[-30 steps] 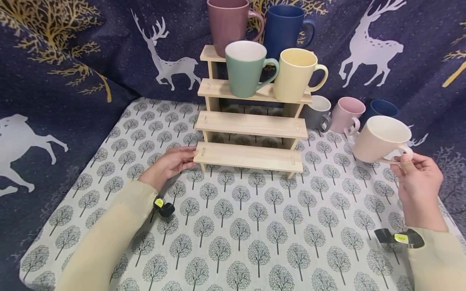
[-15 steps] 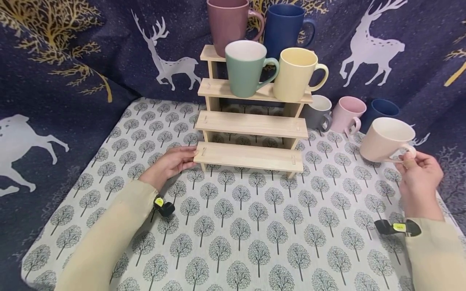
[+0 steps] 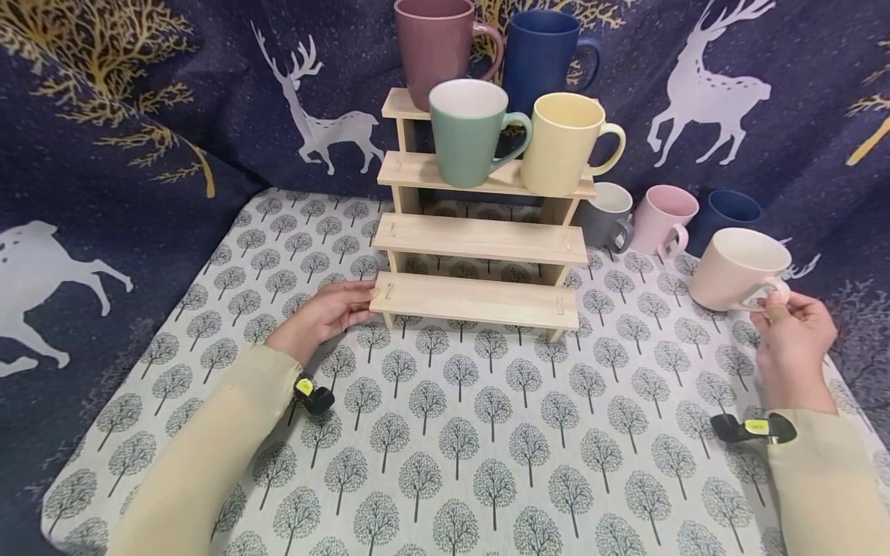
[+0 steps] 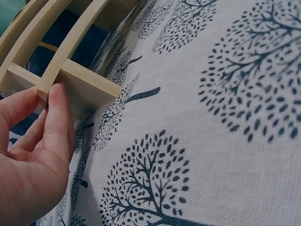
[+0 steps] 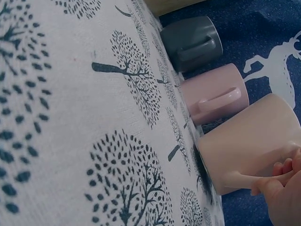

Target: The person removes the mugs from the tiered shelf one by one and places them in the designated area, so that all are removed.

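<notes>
My left hand [image 3: 329, 310] pinches the left end of the lowest board of a light wooden stepped shelf [image 3: 476, 301]. In the left wrist view, the thumb and fingers [image 4: 57, 117] meet around that board's corner [image 4: 47, 87]. At the right, my right hand [image 3: 796, 340] holds a cream-coloured mug [image 3: 737, 270] by its handle, between thumb and fingers. The mug is slightly tilted in the head view, and the right wrist view shows its base close to the cloth; whether they touch I cannot tell. A dark blue mug [image 3: 726, 212] stands partly hidden behind it.
Pink [image 3: 664, 220] and grey [image 3: 606, 220] mugs stand right of the shelf. Mauve [image 3: 434, 54] and blue [image 3: 541, 62] mugs occupy the top step, green [image 3: 467, 135] and yellow [image 3: 562, 147] the one below. A dark deer-print cloth [image 3: 334, 69] hangs behind the tree-print tablecloth [image 3: 452, 425].
The cream mug has shifted a little to the right since a second ago, held by the right hand throughout. The left hand and the shelf have stayed in place.
</notes>
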A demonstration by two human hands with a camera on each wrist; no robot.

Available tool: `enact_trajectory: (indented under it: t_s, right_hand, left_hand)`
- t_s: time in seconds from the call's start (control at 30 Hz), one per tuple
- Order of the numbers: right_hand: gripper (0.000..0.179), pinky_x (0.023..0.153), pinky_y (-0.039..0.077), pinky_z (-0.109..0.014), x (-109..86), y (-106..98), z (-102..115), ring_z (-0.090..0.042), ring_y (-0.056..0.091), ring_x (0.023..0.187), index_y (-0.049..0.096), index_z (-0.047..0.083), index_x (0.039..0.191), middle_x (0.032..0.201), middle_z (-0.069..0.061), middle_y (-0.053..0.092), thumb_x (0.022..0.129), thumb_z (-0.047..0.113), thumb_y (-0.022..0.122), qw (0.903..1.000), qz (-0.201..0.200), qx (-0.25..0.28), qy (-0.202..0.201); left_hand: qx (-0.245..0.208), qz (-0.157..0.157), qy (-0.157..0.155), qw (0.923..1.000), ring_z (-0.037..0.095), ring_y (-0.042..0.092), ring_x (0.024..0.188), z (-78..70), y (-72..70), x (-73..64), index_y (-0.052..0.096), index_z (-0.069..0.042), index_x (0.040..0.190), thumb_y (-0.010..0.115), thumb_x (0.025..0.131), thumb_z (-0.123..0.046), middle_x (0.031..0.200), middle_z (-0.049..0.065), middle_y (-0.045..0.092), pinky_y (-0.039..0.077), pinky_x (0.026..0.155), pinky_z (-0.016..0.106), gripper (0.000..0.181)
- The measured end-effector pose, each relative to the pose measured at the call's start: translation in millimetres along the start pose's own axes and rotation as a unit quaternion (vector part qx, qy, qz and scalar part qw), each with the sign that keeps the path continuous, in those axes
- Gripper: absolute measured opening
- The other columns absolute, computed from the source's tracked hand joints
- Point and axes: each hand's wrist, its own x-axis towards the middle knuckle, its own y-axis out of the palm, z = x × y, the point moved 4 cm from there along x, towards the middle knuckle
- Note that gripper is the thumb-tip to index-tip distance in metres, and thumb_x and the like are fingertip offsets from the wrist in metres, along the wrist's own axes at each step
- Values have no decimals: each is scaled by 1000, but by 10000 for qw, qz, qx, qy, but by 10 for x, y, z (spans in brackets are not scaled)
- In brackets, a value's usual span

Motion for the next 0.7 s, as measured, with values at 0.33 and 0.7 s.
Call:
enact_trajectory:
  t_s: [0.33,0.7]
  right_hand:
    - [14,58,63,-13,57,-3,-59,-10,64,81,57,5,90,85,-5,60,95,-6,62,10000,-31,6,46]
    - [20,59,64,-13,85,-56,-125,-10,66,82,51,5,90,90,-4,61,94,-12,60,9998,17,78,194]
  left_hand:
    - [-37,9,-30,10000,7,74,77,-2,8,-11,22,6,157,51,105,-1,86,-4,74,65,81,12,61]
    - [-2,120,57,9999,6,74,76,-9,9,-28,23,7,157,48,105,-1,86,-5,75,65,79,11,58]
